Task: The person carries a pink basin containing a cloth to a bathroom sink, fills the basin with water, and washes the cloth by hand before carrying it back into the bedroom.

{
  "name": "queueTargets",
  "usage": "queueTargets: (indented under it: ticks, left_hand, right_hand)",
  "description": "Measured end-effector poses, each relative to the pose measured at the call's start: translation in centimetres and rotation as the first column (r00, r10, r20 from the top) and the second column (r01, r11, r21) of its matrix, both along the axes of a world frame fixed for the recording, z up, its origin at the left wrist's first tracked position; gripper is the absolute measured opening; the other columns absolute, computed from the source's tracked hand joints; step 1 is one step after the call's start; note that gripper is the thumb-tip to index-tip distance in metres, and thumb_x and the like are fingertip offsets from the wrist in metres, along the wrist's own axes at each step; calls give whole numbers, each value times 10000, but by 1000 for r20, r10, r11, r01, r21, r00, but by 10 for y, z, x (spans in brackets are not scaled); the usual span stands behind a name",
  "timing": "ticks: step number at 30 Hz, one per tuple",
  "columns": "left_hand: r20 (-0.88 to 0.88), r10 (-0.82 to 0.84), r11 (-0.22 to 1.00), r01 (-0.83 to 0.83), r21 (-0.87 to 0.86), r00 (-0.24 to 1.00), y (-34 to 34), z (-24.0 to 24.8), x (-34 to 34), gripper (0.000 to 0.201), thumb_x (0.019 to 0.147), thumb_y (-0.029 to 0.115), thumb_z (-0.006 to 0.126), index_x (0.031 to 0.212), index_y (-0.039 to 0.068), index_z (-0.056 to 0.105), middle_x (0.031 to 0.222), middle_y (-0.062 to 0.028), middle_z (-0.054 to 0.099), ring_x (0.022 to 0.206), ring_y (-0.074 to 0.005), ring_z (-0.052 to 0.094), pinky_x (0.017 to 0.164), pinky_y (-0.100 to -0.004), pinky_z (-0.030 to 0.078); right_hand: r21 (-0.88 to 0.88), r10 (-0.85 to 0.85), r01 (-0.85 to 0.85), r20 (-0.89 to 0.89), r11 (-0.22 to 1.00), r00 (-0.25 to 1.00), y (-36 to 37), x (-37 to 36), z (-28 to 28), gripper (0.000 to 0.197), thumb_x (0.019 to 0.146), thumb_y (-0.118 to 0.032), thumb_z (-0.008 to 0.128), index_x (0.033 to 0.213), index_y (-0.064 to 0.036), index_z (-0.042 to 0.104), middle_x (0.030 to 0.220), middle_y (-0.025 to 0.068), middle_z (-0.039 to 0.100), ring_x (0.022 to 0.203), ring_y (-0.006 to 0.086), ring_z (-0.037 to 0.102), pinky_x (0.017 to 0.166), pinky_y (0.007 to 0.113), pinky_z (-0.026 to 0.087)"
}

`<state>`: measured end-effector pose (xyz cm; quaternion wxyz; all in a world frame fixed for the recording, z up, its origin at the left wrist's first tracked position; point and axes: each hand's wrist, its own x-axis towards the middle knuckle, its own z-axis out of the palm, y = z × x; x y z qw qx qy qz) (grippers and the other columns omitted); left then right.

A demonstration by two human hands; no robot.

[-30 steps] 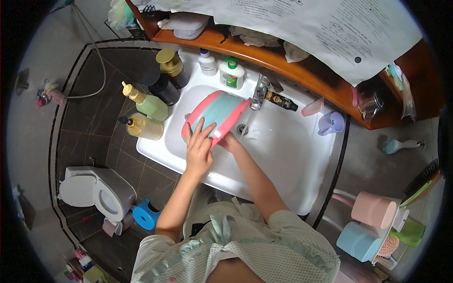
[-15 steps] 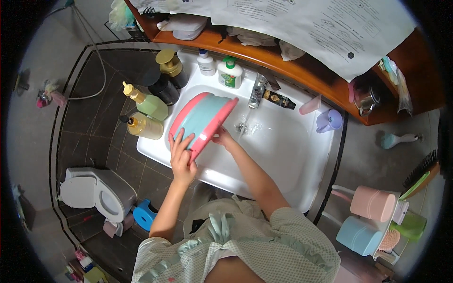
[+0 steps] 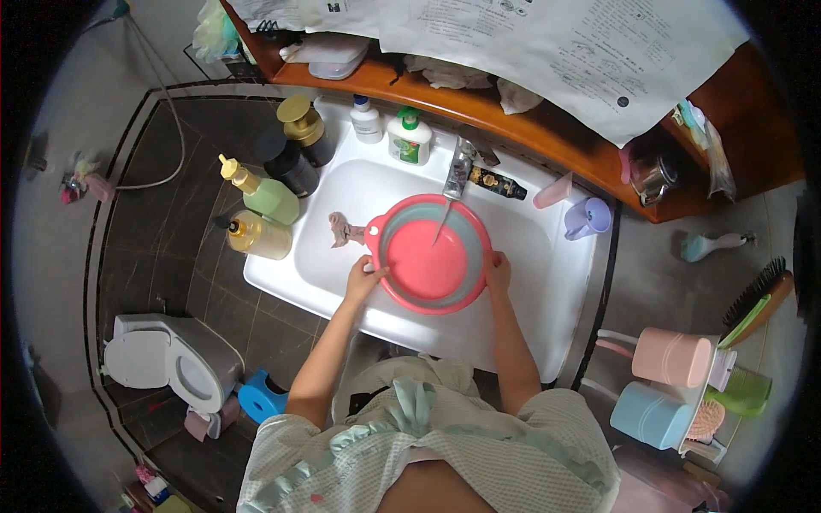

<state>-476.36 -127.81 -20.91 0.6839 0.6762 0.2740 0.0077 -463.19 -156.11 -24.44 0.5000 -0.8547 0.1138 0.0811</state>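
A round pink and grey plastic basin (image 3: 425, 261) sits upright in the white sink (image 3: 534, 316), right under the faucet (image 3: 459, 168). A thin stream of water runs from the spout into it. On the basin's near left rim my left hand (image 3: 363, 278) is closed, thumb over the edge. My right hand (image 3: 498, 272) grips the opposite rim, its fingers partly hidden along the outer wall. Beside the basin's handle tab, a small crumpled greyish-pink cloth (image 3: 345, 231) lies in the sink.
Along the sink's left edge stand several pump bottles, among them a green one (image 3: 267, 192) and a yellow one (image 3: 256, 235). A hand soap bottle (image 3: 410, 137) is by the faucet. Purple cup (image 3: 588, 219) on the right rim; wooden shelf (image 3: 385, 81) overhangs the back.
The basin was tilted up on its side at the left; now it is level under the running water. My right hand has moved to its right rim. The cloth has come into view.
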Motion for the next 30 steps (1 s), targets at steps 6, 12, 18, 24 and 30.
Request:
queueTargets:
  ticks: [6,12,18,24,30]
  left_hand:
    - [-177,-50,999,49,-11,983,-9,-43,28,259,760,116,614,971,51,479,744,-92,591,546,-153,577,459,-282,501]
    - [-252,-33,993,59,99,967,7,-65,32,278,749,126,604,981,54,469,708,-107,594,545,-167,586,465,-283,493]
    - [-305,-62,996,79,44,950,3,-51,33,433,755,204,585,1104,48,383,805,-124,599,588,-193,593,516,-309,501]
    - [-339,41,971,42,234,940,32,-53,32,434,809,317,483,1129,43,379,920,-180,591,785,-274,595,631,-359,486]
    - [-244,144,710,71,701,959,45,-30,40,424,729,196,576,1104,84,412,1154,-186,367,910,-376,524,774,-428,446]
  right_hand:
    - [-62,85,-77,134,995,987,-29,7,-23,406,767,-367,551,1005,-38,558,820,135,606,774,275,577,714,368,448]
    - [-104,57,-17,396,994,916,3,20,28,301,819,-235,532,1022,-14,559,947,114,597,860,200,557,780,325,430]
    - [467,35,-128,203,875,979,64,92,132,412,878,-401,373,883,-52,593,751,23,579,717,106,523,616,254,384]
    - [521,-29,-10,67,853,997,92,126,132,328,884,-293,430,753,-19,554,719,40,567,665,117,513,653,243,407]
    - [532,-27,-121,262,838,965,80,123,123,260,861,-296,472,741,-78,548,677,-6,545,623,73,476,581,214,336]
